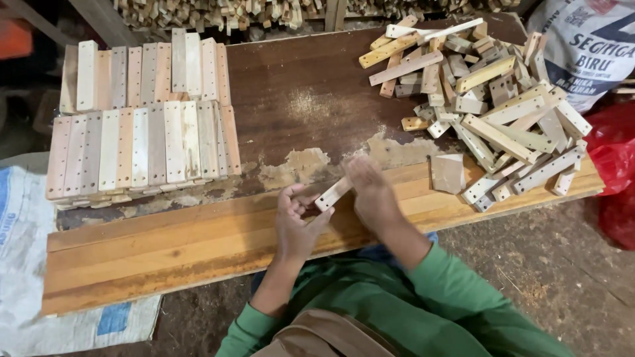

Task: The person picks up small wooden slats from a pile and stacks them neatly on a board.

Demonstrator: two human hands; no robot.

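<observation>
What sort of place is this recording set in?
Probably a small woodworking workshop: a worn bench dusted with sawdust, neat rows of drilled slats, a loose pile of slats, and more cut wood stacked behind.

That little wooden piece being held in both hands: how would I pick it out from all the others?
Start at the long wooden workbench, with neat rows of slats on its left and a loose heap of slats on its right. Near the front edge, between the two, the left hand and right hand meet. The small pale slat is the only one off the bench, tilted between them.
</observation>
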